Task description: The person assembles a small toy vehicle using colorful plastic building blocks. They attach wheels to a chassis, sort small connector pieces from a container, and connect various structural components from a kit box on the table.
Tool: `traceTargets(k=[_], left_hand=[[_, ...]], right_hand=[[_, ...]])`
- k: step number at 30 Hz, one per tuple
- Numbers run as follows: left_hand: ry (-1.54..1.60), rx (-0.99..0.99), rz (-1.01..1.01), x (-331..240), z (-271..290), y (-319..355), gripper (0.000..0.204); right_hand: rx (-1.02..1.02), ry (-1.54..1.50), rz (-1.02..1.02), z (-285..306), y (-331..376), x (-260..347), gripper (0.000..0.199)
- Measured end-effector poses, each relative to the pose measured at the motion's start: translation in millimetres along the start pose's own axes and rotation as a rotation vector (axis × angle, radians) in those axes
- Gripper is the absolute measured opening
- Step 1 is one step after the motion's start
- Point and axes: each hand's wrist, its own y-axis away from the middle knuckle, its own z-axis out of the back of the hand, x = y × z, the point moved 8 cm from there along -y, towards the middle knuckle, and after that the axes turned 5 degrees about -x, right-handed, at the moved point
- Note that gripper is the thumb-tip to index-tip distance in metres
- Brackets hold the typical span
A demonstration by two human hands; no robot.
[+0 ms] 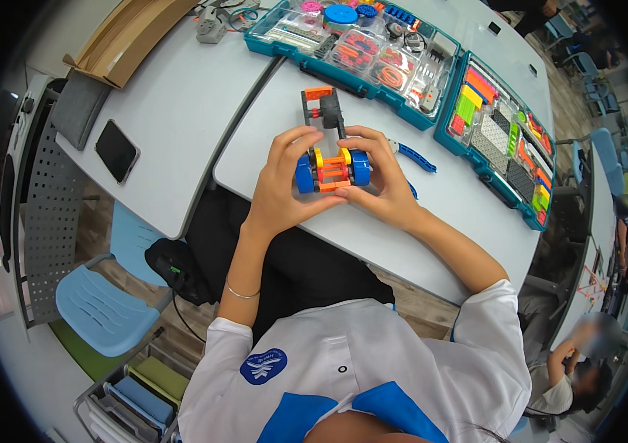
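**Blue wheels pinched from both sides**

Blue plastic is what the fingertips meet first. From my remote seat I see the left hand (283, 184) curled round the left blue wheel (304, 173) of a small building-brick vehicle (331, 164), thumb low and fingers arched over the top. The right hand (380, 181) mirrors it on the right blue wheel (360, 167). Both hands are closed about the model, not clenched. I judge this two-sided hold is there to steady the axle end, so the orange and yellow beams between the wheels stay square under pressure.

The model's far end, a grey frame with a black wheel (331, 111) and an orange brick (318, 93), stretches away from me and seems to rest on the white table (432, 214). That would let the tabletop carry the weight while the fingers work the near end.

A loose blue beam (416, 157) lies just beside the right hand, within easy reach. Farther out, two open teal parts cases (476, 122) sit along the table's back edge, compartments facing up so pieces can be picked. A dark phone (116, 150) lies on the neighbouring table to my left, well apart, and a cardboard box (118, 40) sits beyond it.
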Motion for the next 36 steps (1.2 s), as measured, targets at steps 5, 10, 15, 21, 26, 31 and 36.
traceTargets(k=[5, 10, 15, 21, 26, 31, 36], left_hand=[[0.104, -0.237, 0.264, 27, 20, 9, 0.049], [0.267, -0.297, 0.528, 31, 17, 25, 0.017], [0.275, -0.235, 0.602, 44, 13, 37, 0.025], [0.36, -0.169, 0.689, 43, 10, 40, 0.033], [0.348, -0.172, 0.695, 38, 12, 40, 0.031], [0.39, -0.152, 0.707, 41, 12, 43, 0.027], [0.44, -0.151, 0.687, 42, 11, 45, 0.025]], right_hand=[[-0.092, 0.116, 0.083, 5, -1, -3, 0.062], [-0.102, 0.095, 0.042, 7, -3, -12, 0.062], [-0.068, 0.041, 0.021, 3, -1, -13, 0.062], [-0.042, 0.153, 0.077, 4, -2, -16, 0.062], [-0.04, 0.033, 0.009, 0, -3, -13, 0.061], [0.007, 0.134, 0.036, -3, -2, -11, 0.059], [0.009, 0.194, 0.085, -5, -2, -6, 0.06]])
